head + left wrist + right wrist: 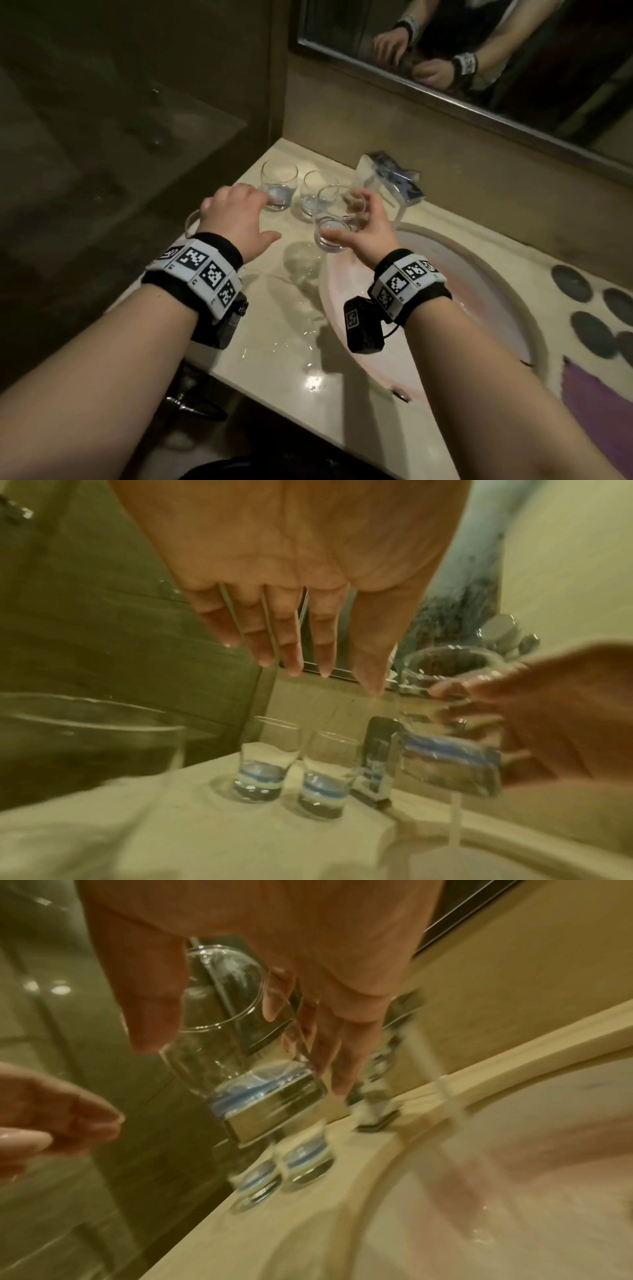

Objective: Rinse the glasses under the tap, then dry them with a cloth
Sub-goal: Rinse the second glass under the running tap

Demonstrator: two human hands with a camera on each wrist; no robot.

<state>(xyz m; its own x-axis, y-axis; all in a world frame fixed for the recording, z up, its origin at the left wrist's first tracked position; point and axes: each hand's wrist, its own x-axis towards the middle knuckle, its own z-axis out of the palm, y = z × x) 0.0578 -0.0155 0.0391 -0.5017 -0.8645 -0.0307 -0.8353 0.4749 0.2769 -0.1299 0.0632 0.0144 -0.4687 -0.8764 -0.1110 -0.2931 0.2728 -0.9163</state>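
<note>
At the far left edge of the beige counter [274, 342], a glass tumbler [191, 222] stands mostly hidden behind the left hand [233, 219]; in the left wrist view its rim fills the lower left. The left hand hovers above the counter, palm down, its fingers [287, 642] straight and slightly spread, holding nothing. Beyond it two empty tumblers stand upright side by side near the wall: the back-left tumbler [278, 183] and the middle tumbler [313, 193], close together, though whether they touch cannot be told. Next comes the held tumbler [334, 219], upright and lifted over the left rim of the sink basin [496, 291]. The right hand [366, 222] grips its side, thumb [150, 1001] on one side and fingers curled round the other. Behind it the chrome tap [387, 178] runs, a stream of water [441, 1096] falling into the basin. Water lies pooled on the counter in front. At the far right lies a purple cloth [596, 407].
</note>
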